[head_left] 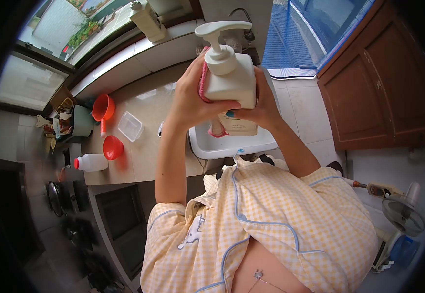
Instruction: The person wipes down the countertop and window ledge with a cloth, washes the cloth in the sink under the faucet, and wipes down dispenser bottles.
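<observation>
A large white pump bottle [229, 80] is held up above the white sink [237, 149], its pump head at the top. My left hand [191, 95] wraps round the bottle's left side, with a pink-edged cloth [203, 83] between palm and bottle. The cloth's lower end hangs below that hand. On the right side of the bottle, my right hand [265, 105] is closed round it, the thumb across the front. Something small and teal shows by the right thumb tip.
Left on the counter [146, 161] are a red ladle [103, 108], a clear container [131, 126], a red bowl [113, 147] and a white jug [93, 162]. Another pump bottle [147, 22] stands on the window ledge. A faucet [244, 17] is behind the sink.
</observation>
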A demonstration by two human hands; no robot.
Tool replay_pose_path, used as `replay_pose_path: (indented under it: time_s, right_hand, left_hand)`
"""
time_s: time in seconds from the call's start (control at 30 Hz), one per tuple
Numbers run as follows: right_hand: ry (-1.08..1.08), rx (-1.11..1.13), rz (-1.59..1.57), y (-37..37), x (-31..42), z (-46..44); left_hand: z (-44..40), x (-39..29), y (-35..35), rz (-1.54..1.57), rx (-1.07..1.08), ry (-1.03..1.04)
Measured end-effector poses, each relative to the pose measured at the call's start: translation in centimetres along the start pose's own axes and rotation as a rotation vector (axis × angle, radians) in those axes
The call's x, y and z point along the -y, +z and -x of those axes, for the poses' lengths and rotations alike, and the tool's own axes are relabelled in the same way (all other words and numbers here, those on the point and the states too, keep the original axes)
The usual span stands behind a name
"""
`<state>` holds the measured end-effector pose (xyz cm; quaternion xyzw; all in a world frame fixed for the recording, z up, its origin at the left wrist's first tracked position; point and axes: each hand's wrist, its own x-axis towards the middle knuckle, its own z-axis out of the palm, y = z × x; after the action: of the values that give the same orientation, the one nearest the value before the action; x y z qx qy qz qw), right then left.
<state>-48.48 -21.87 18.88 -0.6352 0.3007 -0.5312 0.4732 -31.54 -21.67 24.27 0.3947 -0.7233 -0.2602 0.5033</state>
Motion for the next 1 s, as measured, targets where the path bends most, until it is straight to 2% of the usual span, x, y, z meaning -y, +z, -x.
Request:
replay_pose_path:
  time_s: [0.03,0.1,0.17,0.2,0.23,0.3,0.33,0.4,0.47,0.5,0.57,0.6,0.67,0.8,0.83,0.9,0.97,1.0]
  right_hand:
    - [0.002,-0.018,0.051,0.1,0.2,0.1]
    - [0.000,-0.033,0.099,0.4,0.3,0.1]
    - [0.062,-0.208,0.139,0.8,-0.1,-0.1]
    - [0.061,-0.213,0.135,1.0,-0.3,-0.2]
    - [0.055,-0.247,0.204,1.0,-0.4,-0.4]
    - [0.051,-0.284,0.277,1.2,-0.5,-0.6]
    - [0.065,-0.308,0.297,1.4,-0.5,-0.6]
    - [0.073,-0.331,0.317,1.4,-0.5,-0.4]
    - [0.096,-0.242,0.340,1.1,-0.8,-0.2]
    - [0.097,-0.244,0.338,0.9,-1.0,-0.1]
    - [0.229,-0.178,0.146,0.4,-1.3,0.1]
    - [0.228,-0.181,0.148,0.2,-1.6,0.0]
    - [0.199,-0.081,-0.059,0.0,-2.2,0.1]
    - [0.193,-0.086,-0.091,0.2,-1.4,0.3]
    - [0.150,-0.050,0.004,0.2,-0.7,0.4]
    - [0.105,-0.018,0.095,0.0,-0.4,0.3]
    - [0.181,0.123,-0.207,-0.7,-0.8,0.0]
    - [0.180,0.119,-0.208,-1.1,-1.0,0.0]
  left_hand:
    - [-0.3,-0.4,-0.5,-0.113,0.133,-0.049]
    - [0.0,-0.8,-0.2,-0.201,0.119,-0.037]
    - [0.8,-0.1,1.3,-0.194,-0.143,0.047]
    - [1.2,-0.1,2.2,-0.272,-0.248,0.109]
    - [1.6,0.6,2.8,-0.272,-0.244,0.115]
    - [2.2,1.5,3.9,-0.626,-0.397,0.362]
    - [2.6,1.0,4.7,-0.662,-0.406,0.342]
    - [2.5,1.2,5.2,-0.590,-0.433,0.298]
    - [2.4,1.0,5.1,-0.428,-0.459,0.173]
    - [2.2,0.9,4.9,-0.429,-0.456,0.174]
    - [2.0,0.9,4.6,-0.316,-0.414,0.127]
    - [2.0,0.7,4.6,-0.306,-0.419,0.137]
    - [2.2,-0.5,5.1,-0.324,-0.459,0.144]
    - [2.4,-0.8,5.1,-0.388,-0.533,0.098]
    - [2.3,-1.0,4.7,-0.390,-0.533,0.100]
    - [1.9,-1.4,2.9,-0.073,-0.267,-0.256]
    - [1.2,0.1,1.2,0.005,-0.177,-0.215]
    - [0.9,0.5,0.1,0.272,0.018,-0.251]
